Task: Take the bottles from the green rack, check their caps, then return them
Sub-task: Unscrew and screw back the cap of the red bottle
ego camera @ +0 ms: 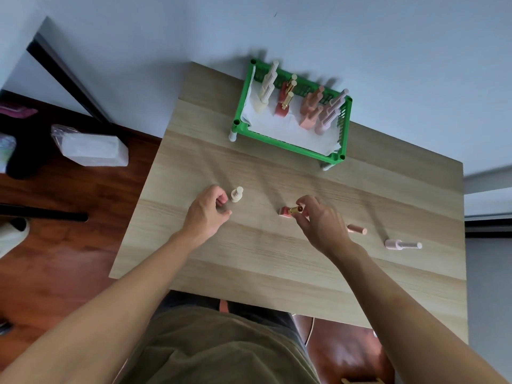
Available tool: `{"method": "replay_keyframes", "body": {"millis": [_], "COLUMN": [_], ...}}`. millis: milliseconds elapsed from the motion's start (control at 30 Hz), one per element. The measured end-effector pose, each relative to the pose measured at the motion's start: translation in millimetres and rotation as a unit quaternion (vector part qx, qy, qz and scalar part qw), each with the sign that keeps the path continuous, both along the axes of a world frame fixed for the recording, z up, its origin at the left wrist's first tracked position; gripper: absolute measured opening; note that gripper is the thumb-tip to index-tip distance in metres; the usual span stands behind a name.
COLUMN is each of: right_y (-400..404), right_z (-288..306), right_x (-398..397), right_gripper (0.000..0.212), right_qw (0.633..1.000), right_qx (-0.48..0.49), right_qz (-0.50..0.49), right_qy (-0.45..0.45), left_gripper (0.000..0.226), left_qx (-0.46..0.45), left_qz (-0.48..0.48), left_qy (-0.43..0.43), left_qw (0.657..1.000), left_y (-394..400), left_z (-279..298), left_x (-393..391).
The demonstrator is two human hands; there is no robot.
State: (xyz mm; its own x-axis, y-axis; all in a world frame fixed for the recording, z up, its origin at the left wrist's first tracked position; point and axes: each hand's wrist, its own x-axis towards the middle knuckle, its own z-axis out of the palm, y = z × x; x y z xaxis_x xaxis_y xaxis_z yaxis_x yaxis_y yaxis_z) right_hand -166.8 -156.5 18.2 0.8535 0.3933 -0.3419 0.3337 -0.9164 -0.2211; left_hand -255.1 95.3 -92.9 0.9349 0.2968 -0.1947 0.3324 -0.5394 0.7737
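A green rack [288,141] lined with white paper stands at the table's far side and holds several bottles in cream, red, peach and pink. A cream bottle [237,194] stands on the table just right of my left hand [207,213], whose curled fingers are close to it but hold nothing. My right hand [318,220] pinches the gold cap of a red bottle [291,211] that rests on the table. To the right, a peach bottle [357,230] and a pink bottle [401,244] lie on their sides.
The wooden table [277,267] ends close to my body and at the left over a dark wood floor. On the floor at left lie a white wrapped package [94,146] and a black object [22,159]. A white wall is behind the rack.
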Motion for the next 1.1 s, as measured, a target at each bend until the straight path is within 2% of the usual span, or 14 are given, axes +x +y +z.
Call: {"method": "replay_keyframes", "body": {"millis": [133, 367, 800, 1100], "right_y": [-2.2, -12.0, -12.8, -11.2], "right_z": [0.9, 6.1, 5.0, 5.0], "right_x": [0.5, -1.4, 3.8, 7.7], "right_gripper": [0.024, 0.018, 0.023, 0.022], "right_qw": [1.000, 0.999, 0.998, 0.998], "right_qx": [0.011, 0.035, 0.045, 0.042], "right_qz": [0.003, 0.022, 0.042, 0.043], "right_qy": [-0.006, -0.023, -0.025, -0.016], "left_gripper": [0.023, 0.011, 0.043, 0.032], "left_qx": [-0.004, -0.022, 0.000, 0.017], "left_qz": [-0.015, -0.111, -0.170, -0.166], "left_qy": [0.001, -0.019, -0.011, -0.024], "left_qw": [1.000, 0.993, 0.985, 0.986], "left_y": [-6.8, -44.4, -96.0, -104.1], "left_z": [-2.6, -2.0, -5.6, -6.6], "left_x": [-14.4, -12.7, 50.6, 60.8]}}
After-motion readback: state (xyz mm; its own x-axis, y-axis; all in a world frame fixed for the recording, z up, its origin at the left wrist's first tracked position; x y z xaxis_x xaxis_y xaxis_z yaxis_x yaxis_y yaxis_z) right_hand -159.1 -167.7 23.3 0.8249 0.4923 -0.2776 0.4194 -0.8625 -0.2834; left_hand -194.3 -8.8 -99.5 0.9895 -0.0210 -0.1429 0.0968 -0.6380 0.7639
